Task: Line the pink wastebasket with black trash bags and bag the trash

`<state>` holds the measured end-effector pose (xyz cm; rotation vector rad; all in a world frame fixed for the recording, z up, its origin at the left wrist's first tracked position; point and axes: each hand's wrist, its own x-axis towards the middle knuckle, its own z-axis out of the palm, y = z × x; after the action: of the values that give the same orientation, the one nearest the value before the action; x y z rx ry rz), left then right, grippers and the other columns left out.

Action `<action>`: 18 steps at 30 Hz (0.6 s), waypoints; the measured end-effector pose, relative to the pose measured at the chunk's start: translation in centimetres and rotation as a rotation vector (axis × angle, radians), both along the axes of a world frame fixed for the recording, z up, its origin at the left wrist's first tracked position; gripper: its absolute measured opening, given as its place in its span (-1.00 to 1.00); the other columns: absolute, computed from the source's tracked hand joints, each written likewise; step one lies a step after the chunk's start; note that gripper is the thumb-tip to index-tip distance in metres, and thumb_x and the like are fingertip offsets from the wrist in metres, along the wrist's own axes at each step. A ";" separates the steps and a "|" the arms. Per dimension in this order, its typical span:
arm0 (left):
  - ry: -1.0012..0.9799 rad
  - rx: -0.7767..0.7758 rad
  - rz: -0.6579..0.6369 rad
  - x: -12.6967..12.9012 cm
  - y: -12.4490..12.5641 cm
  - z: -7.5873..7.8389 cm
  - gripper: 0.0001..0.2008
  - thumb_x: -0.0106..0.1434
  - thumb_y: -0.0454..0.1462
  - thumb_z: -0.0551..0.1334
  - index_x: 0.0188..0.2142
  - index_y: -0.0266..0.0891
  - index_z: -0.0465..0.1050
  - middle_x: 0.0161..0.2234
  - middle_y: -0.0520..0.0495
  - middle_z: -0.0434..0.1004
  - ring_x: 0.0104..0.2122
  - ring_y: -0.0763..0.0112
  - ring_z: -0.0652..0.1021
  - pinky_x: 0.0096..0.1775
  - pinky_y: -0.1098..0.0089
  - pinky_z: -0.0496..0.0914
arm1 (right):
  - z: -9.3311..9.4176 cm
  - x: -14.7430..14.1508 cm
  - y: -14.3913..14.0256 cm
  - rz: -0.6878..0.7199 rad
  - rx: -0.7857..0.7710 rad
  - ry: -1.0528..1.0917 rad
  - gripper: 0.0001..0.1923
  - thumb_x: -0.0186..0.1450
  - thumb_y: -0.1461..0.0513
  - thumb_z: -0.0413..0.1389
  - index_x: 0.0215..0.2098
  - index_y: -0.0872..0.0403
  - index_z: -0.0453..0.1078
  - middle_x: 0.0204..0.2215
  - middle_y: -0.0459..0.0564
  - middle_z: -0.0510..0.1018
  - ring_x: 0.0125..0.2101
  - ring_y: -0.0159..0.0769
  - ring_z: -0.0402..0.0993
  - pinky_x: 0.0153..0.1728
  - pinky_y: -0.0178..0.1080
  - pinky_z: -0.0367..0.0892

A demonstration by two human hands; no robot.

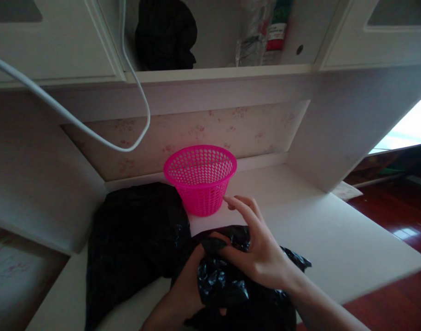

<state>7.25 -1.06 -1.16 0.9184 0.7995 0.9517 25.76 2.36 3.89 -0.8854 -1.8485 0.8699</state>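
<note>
A shiny black plastic bag (224,280) lies bunched up at the front of the white desktop. My left hand (186,287) is closed around its gathered plastic, with part of the fingers hidden behind the folds. From the right, my right hand (262,253) reaches over the same bag. Its thumb rests against the plastic near my left hand, while the index and middle fingers stretch forward, apart from the thumb. Those fingertips come close to a pink mesh basket (205,197), which stands upright behind the bag; whether they touch it I cannot tell.
Another black bag (137,239) lies on the desktop (279,193) at the left. A white cable (93,131) hangs across the upper left. Overhead, a shelf (217,76) holds a black bundle (165,34), clear plastic (253,41) and a red-and-green container (278,30). Side panels flank the desktop.
</note>
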 end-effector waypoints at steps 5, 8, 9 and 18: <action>0.074 0.151 0.155 -0.1 0.6 1.5 -0.58 0.09 -0.17 0.55 -0.17 -0.13 0.40 -0.30 0.10 0.56 -0.37 0.46 0.55 -0.32 0.51 0.49 | 0.7 1.3 -1.4 0.216 0.211 -0.164 -0.29 0.40 -0.07 0.22 0.44 -0.21 0.16 -0.05 0.03 0.45 -0.09 -0.09 0.47 -0.03 0.00 0.43; 0.095 0.286 0.143 0.1 1.0 1.1 -0.65 0.11 -0.31 0.52 -0.22 -0.14 0.41 -0.26 0.13 0.53 -0.22 0.49 0.54 -0.06 0.53 0.46 | 0.9 0.8 -1.8 0.170 0.477 -0.344 -0.58 0.43 0.03 0.21 0.21 -0.07 0.44 -0.27 0.00 0.51 -0.28 -0.16 0.41 -0.16 -0.03 0.34; 0.068 0.297 0.085 0.0 1.0 0.8 -0.65 0.14 -0.30 0.51 -0.22 -0.13 0.36 -0.32 0.16 0.51 -0.30 0.51 0.53 -0.15 0.53 0.48 | 0.8 0.7 -1.8 0.172 0.501 -0.313 -0.74 0.47 0.12 0.14 0.08 -0.03 0.49 -0.34 -0.03 0.50 -0.34 -0.21 0.38 -0.19 -0.06 0.32; 0.084 0.609 -0.552 -1.4 0.6 1.4 -0.73 0.34 -0.25 0.36 -0.42 -0.16 0.30 -0.19 -0.08 0.71 -0.16 0.30 0.70 -0.10 0.33 0.53 | -0.1 0.8 -1.5 0.160 -0.602 0.547 -0.65 0.39 -0.04 0.28 -0.25 0.03 0.37 -0.45 -0.15 0.43 -0.49 -0.44 0.23 -0.47 -0.35 0.18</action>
<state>5.87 -0.49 0.21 1.6150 0.2778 0.6667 26.55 0.89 3.83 -0.7467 -1.1987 1.6362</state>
